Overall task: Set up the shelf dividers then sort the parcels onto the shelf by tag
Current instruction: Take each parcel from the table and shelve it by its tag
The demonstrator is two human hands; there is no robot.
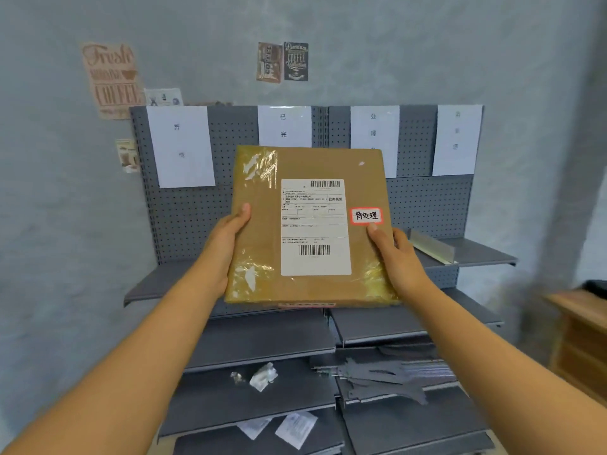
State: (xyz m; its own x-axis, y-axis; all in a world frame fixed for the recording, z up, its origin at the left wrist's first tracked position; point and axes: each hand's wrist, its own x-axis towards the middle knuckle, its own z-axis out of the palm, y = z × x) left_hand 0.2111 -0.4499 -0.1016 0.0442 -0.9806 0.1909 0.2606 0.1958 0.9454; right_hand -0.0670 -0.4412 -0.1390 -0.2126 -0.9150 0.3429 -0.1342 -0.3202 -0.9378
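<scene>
I hold a flat brown cardboard parcel (262, 231) up in front of the grey shelf unit. My left hand (226, 238) grips its left edge with the thumb on the front face. My right hand (395, 254) grips the right edge, thumb just below a red-bordered handwritten tag (366, 216). A white shipping label (314, 224) with barcodes covers the parcel's middle. One grey metal divider (432, 246) lies on the top shelf (476, 254) at the right. Several white paper category signs, such as the right one (457, 139), hang on the pegboard back (427, 198).
Lower grey shelves (262, 339) step down toward me. One holds small plastic bags (262, 376), another holds loose grey brackets (387, 376), and white packets (295, 428) lie on the lowest. A wooden cabinet (581, 339) stands at the right. Posters hang on the grey wall.
</scene>
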